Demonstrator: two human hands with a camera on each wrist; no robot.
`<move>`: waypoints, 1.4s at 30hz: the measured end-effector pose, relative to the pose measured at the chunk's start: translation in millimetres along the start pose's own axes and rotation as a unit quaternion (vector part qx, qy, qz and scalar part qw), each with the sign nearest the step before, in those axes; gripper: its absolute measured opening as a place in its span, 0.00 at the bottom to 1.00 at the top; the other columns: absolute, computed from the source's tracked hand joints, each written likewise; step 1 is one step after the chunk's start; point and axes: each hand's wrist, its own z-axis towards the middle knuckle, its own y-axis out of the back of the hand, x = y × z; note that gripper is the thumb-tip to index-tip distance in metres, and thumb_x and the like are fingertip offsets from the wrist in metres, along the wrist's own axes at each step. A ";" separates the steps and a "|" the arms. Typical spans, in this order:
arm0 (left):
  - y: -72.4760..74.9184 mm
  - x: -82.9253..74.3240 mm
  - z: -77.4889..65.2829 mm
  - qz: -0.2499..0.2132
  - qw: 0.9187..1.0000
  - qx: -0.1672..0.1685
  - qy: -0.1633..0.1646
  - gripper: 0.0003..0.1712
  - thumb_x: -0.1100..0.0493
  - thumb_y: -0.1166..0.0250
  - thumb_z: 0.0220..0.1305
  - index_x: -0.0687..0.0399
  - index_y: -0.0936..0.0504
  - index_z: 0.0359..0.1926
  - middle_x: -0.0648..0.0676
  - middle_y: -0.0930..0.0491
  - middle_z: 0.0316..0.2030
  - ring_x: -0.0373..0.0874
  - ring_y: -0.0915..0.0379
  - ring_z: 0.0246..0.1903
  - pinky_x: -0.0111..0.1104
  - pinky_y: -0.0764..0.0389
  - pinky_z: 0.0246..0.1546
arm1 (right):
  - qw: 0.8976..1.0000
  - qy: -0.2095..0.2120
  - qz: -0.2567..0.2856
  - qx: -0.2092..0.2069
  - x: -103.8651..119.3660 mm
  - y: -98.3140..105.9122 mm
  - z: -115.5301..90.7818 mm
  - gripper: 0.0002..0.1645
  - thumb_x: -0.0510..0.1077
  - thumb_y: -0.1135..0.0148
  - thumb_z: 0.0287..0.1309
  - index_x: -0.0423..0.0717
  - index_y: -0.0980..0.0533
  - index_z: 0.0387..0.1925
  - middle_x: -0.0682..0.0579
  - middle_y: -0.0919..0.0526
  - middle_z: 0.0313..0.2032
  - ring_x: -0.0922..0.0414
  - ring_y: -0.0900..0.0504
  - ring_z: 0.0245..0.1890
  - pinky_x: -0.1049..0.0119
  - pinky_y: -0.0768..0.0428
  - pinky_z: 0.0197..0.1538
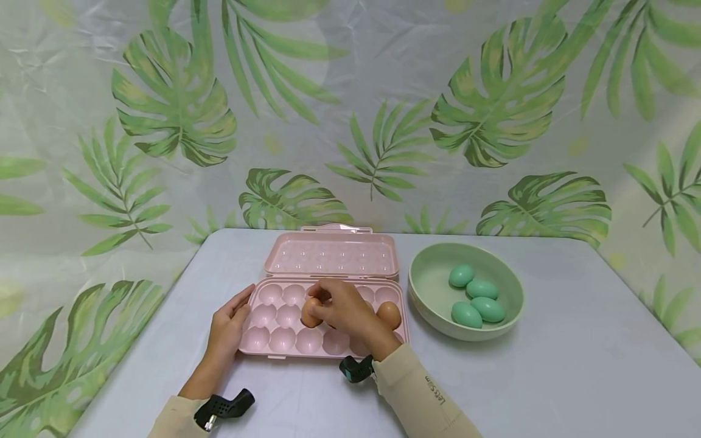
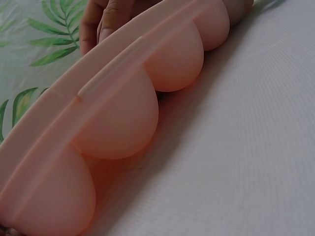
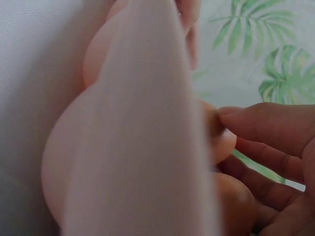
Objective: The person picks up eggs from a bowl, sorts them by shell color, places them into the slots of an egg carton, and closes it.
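A pink egg tray [image 1: 282, 340] with rounded cups lies open in the middle of the table. My right hand [image 1: 344, 307] reaches over it and pinches a brown egg [image 1: 311, 312] between thumb and fingers, at a cup of the middle row. In the right wrist view, the thumb [image 3: 261, 120] presses on that egg, partly hidden by the tray's rim. Another brown egg [image 1: 389, 315] sits in a cup at the right end; more brown shows beside my right wrist. My left hand [image 1: 227, 322] rests against the tray's left edge, fingers extended along it.
Behind the tray lies its pink lid [image 1: 332, 256], hinged back flat. To the right stands a pale green bowl [image 1: 432, 277] holding several green eggs [image 1: 482, 289]. A leaf-patterned sheet [image 1: 378, 146] hangs behind the white table [image 1: 553, 340].
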 end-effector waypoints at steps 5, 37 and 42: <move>-0.4 -0.8 -0.3 -0.003 1.000 -0.004 -0.003 0.24 0.68 0.53 0.71 0.62 0.31 0.66 0.59 0.31 0.65 0.47 0.39 0.66 0.15 0.34 0.55 | 0.999 -0.014 0.032 0.003 3.9 4.4 -2.2 0.16 0.38 0.34 0.56 0.41 0.20 0.47 0.50 0.16 0.42 0.53 0.18 0.45 0.69 0.19 0.41; 0.4 -3.0 0.4 -0.010 1.000 -0.006 -0.003 0.24 0.67 0.52 0.71 0.61 0.30 0.66 0.59 0.31 0.65 0.45 0.39 0.66 0.16 0.34 0.56 | 0.997 0.019 0.076 -0.007 33.5 56.2 -12.8 0.15 0.41 0.34 0.58 0.48 0.20 0.48 0.55 0.17 0.45 0.58 0.19 0.47 0.63 0.21 0.54; 0.1 -3.3 0.5 -0.002 1.000 -0.007 0.001 0.24 0.67 0.52 0.71 0.61 0.30 0.66 0.59 0.31 0.65 0.46 0.39 0.66 0.16 0.34 0.56 | 0.993 0.033 0.111 0.006 30.6 67.3 -19.4 0.16 0.43 0.34 0.58 0.46 0.20 0.49 0.54 0.17 0.46 0.57 0.18 0.47 0.62 0.21 0.54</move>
